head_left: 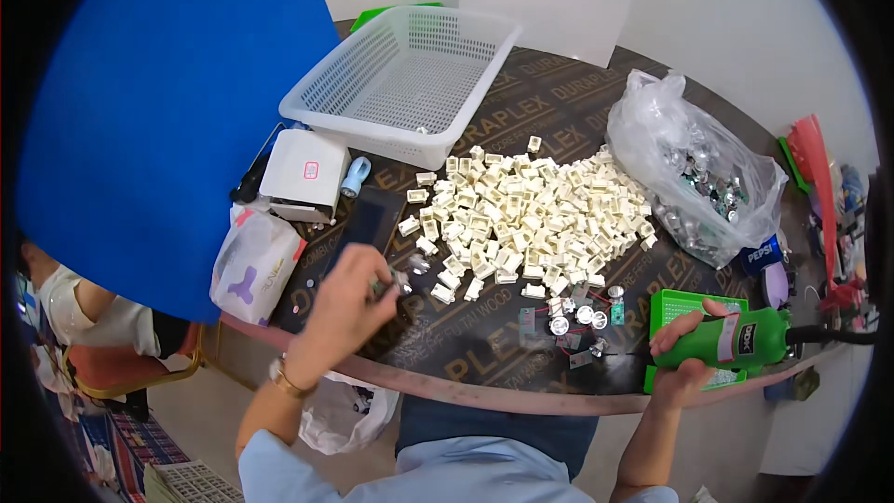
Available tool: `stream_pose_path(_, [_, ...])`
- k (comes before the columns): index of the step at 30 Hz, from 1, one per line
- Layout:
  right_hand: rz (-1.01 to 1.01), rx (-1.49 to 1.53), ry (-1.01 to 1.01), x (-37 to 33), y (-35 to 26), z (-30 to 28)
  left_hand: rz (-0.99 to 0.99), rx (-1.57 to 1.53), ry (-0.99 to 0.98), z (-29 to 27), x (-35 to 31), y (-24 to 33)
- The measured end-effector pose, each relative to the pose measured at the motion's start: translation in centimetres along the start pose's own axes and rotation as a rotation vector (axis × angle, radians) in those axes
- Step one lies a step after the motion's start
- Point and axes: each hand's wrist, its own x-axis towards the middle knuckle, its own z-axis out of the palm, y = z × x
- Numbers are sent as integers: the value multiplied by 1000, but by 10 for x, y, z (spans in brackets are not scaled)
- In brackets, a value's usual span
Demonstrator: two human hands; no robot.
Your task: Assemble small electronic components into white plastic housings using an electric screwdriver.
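Note:
My left hand is closed on a small grey and metal part just above the dark table, beside a black phone. My right hand grips a green corded power tool over a green tray at the table's right front edge. A large heap of small cream plastic housings fills the middle of the table. Between my hands lie several small round metal parts with wires and little green boards.
A white mesh basket stands at the back. A clear bag of metal parts lies at the right. A white box, a tissue pack and a blue board are at the left. A plastic bag hangs below the edge.

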Motion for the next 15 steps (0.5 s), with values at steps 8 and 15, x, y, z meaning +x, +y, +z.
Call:
stream_pose_path(8, [82, 189, -61, -1, 8, -17, 240, 353, 203, -67, 148, 25])
stream_pose_path(15, [112, -102, -67, -4, 6, -4, 713, -183, 227, -61, 187, 157])
